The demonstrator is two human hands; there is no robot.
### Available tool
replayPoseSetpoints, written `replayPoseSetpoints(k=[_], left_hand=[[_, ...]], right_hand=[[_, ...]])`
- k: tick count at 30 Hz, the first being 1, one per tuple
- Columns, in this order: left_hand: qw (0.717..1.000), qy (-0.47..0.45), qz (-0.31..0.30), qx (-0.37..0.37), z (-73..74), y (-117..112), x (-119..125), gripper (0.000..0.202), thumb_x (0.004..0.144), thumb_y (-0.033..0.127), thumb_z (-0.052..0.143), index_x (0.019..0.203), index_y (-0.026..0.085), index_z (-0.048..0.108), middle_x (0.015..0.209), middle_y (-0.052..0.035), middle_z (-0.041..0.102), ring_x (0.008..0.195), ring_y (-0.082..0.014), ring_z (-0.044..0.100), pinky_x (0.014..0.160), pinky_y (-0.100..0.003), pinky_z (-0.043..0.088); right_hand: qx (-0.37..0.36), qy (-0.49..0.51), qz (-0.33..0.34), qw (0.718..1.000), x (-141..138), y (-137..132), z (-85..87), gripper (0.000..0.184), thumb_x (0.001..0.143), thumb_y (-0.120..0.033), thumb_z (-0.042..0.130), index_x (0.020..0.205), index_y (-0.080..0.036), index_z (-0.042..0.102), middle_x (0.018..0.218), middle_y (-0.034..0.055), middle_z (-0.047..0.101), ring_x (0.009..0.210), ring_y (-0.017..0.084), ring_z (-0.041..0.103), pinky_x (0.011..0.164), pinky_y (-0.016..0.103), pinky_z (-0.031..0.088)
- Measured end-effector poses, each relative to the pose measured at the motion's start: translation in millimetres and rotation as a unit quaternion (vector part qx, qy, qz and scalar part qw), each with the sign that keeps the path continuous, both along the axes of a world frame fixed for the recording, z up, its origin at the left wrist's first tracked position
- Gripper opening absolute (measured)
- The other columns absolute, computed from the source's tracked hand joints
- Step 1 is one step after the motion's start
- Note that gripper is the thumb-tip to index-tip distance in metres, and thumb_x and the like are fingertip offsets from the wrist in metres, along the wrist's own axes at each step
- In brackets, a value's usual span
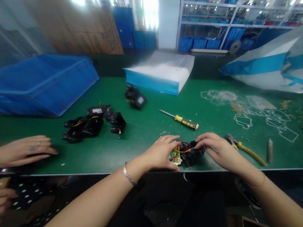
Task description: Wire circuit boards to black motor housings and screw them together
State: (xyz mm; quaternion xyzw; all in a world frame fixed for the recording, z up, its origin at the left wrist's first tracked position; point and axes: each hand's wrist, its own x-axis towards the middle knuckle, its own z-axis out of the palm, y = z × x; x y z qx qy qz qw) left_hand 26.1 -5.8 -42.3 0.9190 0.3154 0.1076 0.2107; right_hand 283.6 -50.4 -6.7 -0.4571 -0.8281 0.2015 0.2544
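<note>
At the table's front edge lies a small opened black device [190, 158], with red, yellow and blue wires [184, 147] spilling from it. A green circuit board [176, 156] sits at its left side. My left hand [161, 152] grips the board's side, thumb below and fingers above. My right hand [216, 148] has its fingers bent and pressed on the black device's upper right part; the fingertips are partly hidden. Beyond my hands lies a yellow and black screwdriver [186, 122]. Yellow-handled pliers [251, 152] rest just past my right hand.
Several black devices [89, 125] lie to the left, with another [135, 97] farther back. A blue bin [33, 84], a white and blue package [160, 71] and loose white gaskets [243, 120] occupy the green table. At left are a co-worker's hands [24, 151]. A tube [269, 150] lies right.
</note>
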Motion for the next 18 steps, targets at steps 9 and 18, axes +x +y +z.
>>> replayPoseSetpoints(k=[9, 18], left_hand=[[0.999, 0.013, 0.031, 0.016, 1.1, -7.2, 5.3, 0.075, 0.059, 0.044, 0.074, 0.125, 0.018, 0.051, 0.133, -0.0067, 0.049, 0.117, -0.0267, 0.043, 0.103, -0.037, 0.039], [0.982, 0.080, 0.118, 0.125, 30.2, -15.6, -3.3, 0.060, 0.063, 0.033, 0.068, 0.121, 0.024, 0.055, 0.132, -0.0033, 0.048, 0.116, -0.0257, 0.041, 0.101, -0.037, 0.039]], right_hand=[[-0.059, 0.175, -0.254, 0.949, -49.0, -35.0, -66.7, 0.108, 0.061, -0.042, 0.079, 0.146, -0.024, 0.014, 0.140, 0.0119, 0.039, 0.126, 0.030, 0.041, 0.107, 0.049, 0.033], [0.134, -0.109, -0.179, 0.969, -27.7, -31.1, -27.2, 0.085, 0.065, -0.012, 0.068, 0.140, -0.029, 0.033, 0.139, 0.0085, 0.039, 0.129, 0.032, 0.034, 0.107, 0.051, 0.028]])
